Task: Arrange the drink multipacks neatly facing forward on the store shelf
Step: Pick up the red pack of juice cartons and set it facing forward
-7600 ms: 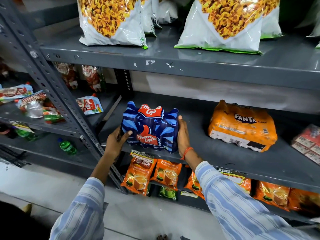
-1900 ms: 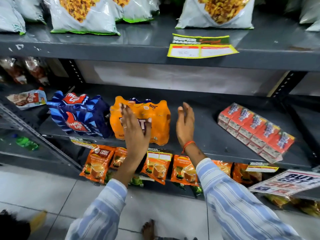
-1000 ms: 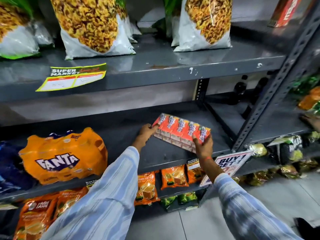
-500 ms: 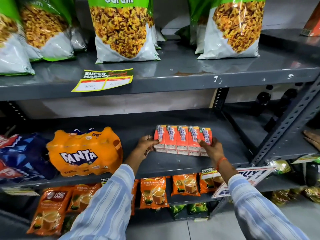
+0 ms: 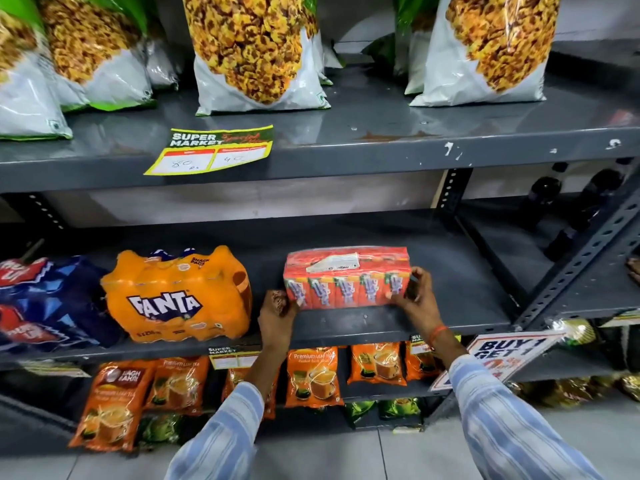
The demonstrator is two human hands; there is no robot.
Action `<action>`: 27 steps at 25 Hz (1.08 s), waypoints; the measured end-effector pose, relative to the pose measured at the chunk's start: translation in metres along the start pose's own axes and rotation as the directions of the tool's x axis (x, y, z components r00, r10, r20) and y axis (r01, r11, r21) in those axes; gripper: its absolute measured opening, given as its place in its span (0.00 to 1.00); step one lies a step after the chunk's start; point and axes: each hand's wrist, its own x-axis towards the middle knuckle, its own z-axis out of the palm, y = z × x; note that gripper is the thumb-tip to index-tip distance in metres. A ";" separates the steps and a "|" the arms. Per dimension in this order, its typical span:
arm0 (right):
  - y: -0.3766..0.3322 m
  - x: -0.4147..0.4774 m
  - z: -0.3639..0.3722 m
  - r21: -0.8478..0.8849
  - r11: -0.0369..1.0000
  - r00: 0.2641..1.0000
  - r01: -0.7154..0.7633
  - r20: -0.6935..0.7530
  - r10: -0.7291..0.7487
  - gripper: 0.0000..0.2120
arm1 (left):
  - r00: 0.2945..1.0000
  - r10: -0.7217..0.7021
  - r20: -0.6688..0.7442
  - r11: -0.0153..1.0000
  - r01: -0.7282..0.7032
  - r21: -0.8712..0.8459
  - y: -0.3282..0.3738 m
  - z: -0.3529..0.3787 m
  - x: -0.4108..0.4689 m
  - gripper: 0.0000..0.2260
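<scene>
Hands frame a red multipack of small drink cartons (image 5: 347, 278) that stands on the grey middle shelf (image 5: 460, 289), its row of five carton fronts turned toward the aisle and a white label on its top. The right hand (image 5: 417, 299) grips the pack's right end, fingers wrapped around the corner and thumb on the front face. The left hand (image 5: 278, 315) sits at the pack's lower left corner with fingers curled in; it touches the corner, but whether it truly grips cannot be told from this angle. Both arms wear blue-and-white striped sleeves, and an orange thread circles the right wrist.

Left of the red pack, with a gap between, an orange Fanta multipack (image 5: 176, 296) stands with its logo facing forward. A blue Thums Up multipack (image 5: 45, 303) sits just beside it at the picture's left edge, also logo forward.

Big snack bags (image 5: 256, 53) line the upper shelf, behind a yellow price tag (image 5: 211, 150). Orange tea pouches (image 5: 313, 375) hang below the middle shelf. A "BUY 1 GET 1" sign (image 5: 502, 355) leans at the right post.
</scene>
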 end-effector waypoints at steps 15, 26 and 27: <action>-0.012 -0.006 -0.022 0.085 0.965 0.964 -0.249 -0.077 0.255 0.40 | 0.761 -0.004 0.649 0.990 -0.088 0.109 0.027 0.082 -0.091 0.53; 0.004 -0.049 0.066 0.104 0.929 0.895 -0.356 0.323 0.307 0.39 | 0.975 0.126 0.184 0.987 -0.104 -0.122 0.013 0.027 -0.034 0.41; 0.005 -0.046 0.070 0.106 0.926 0.881 -0.362 0.363 0.303 0.39 | 0.975 0.152 0.160 0.985 -0.137 -0.101 0.010 0.023 -0.031 0.37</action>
